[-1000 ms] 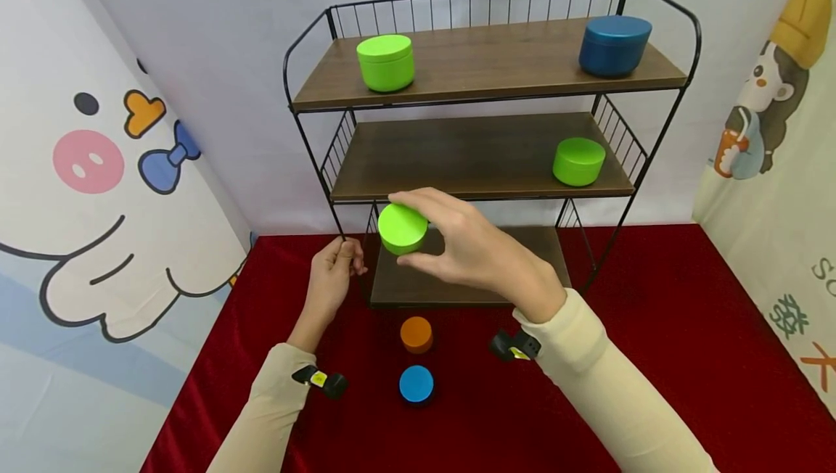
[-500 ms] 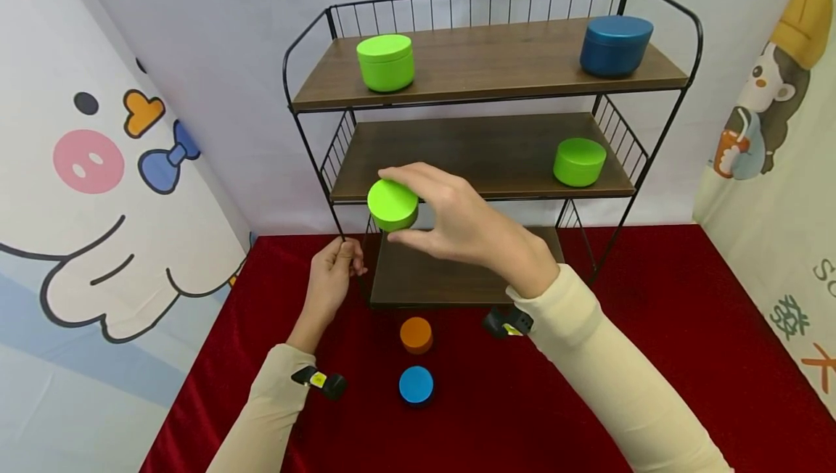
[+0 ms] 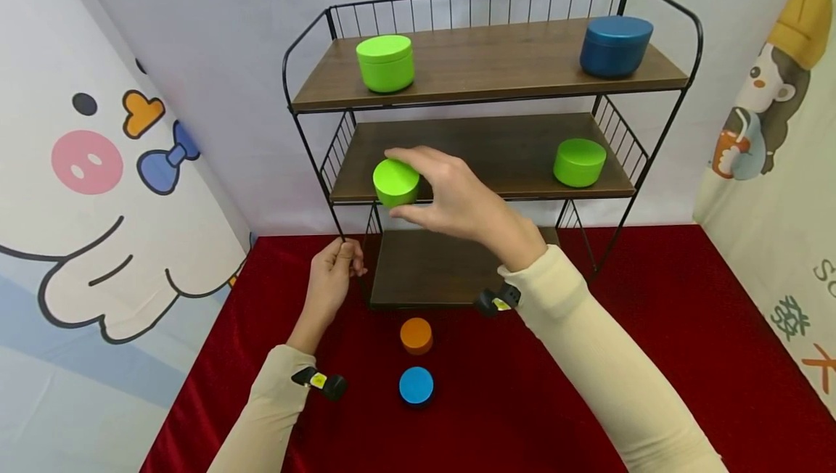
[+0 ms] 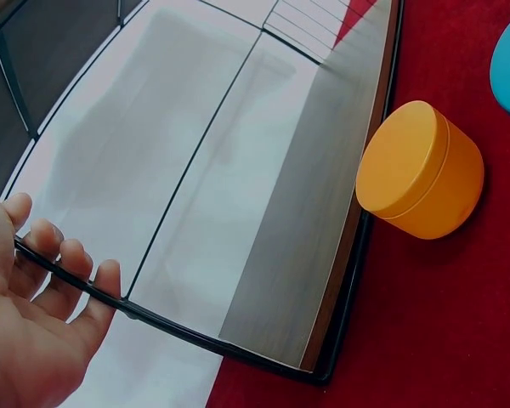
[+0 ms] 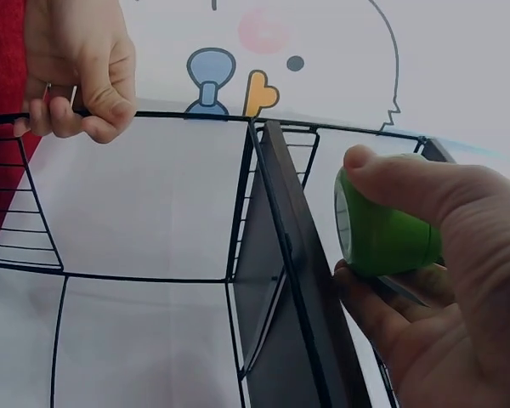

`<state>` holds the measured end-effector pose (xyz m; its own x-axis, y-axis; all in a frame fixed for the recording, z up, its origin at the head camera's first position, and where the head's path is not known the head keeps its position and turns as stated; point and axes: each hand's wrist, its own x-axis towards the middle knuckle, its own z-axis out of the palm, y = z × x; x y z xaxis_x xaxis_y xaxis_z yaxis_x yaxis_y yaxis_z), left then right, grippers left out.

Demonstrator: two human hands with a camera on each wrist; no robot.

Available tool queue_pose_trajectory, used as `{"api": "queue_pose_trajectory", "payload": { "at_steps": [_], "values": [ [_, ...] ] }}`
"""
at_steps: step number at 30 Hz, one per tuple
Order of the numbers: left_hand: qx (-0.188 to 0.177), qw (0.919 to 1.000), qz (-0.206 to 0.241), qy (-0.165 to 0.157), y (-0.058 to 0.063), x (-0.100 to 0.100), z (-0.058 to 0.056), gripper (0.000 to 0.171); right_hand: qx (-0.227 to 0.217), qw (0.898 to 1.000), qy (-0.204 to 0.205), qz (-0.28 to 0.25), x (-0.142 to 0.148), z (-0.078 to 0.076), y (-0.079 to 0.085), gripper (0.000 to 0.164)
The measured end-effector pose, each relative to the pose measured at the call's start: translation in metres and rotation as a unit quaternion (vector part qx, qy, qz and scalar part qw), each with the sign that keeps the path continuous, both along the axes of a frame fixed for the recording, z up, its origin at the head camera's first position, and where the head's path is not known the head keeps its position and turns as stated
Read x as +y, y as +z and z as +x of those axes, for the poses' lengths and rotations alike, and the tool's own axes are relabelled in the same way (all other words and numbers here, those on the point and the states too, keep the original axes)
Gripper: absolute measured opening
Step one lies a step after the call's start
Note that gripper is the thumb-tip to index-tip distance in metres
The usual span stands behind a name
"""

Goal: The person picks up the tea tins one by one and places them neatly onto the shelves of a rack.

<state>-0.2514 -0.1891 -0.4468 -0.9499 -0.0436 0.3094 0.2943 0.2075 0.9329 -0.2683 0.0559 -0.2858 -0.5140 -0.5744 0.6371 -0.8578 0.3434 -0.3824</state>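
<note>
My right hand point(image 3: 451, 194) grips a round, bright green tin point(image 3: 395, 183) between thumb and fingers, level with the front edge of the middle shelf point(image 3: 457, 157) near its left end. The right wrist view shows this green tin point(image 5: 391, 225) beside the shelf board point(image 5: 302, 229). My left hand point(image 3: 332, 273) holds the black wire post at the rack's lower left; in the left wrist view its fingers point(image 4: 72, 255) curl round the black frame bar point(image 4: 178, 327). An orange tin point(image 3: 416, 335) and a blue tin point(image 3: 416, 385) stand on the red cloth in front of the bottom shelf point(image 3: 451, 270).
On the top shelf point(image 3: 490, 59) stand a green tin point(image 3: 386, 64) at the left and a dark blue tin point(image 3: 615, 46) at the right. Another green tin point(image 3: 579, 162) sits on the middle shelf's right. Red cloth point(image 3: 653, 328) covers the surface around the rack.
My right hand has raised the green tin from in front of the bottom shelf to the middle shelf's front edge. The left hand keeps its hold on the post.
</note>
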Motion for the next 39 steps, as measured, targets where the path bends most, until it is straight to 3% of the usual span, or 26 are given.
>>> {"api": "queue_pose_trajectory", "payload": {
  "at_steps": [18, 39],
  "values": [
    [0.0, 1.0, 0.003, -0.004, 0.001, 0.0, 0.0, 0.04, -0.085, 0.994, -0.043, 0.053, -0.008, -0.019, 0.007, 0.071],
    [-0.001, 0.9999, 0.012, -0.004, 0.001, 0.0, 0.001, 0.039, -0.152, 0.982, -0.072, 0.086, -0.016, -0.025, 0.012, 0.078]
  ]
}}
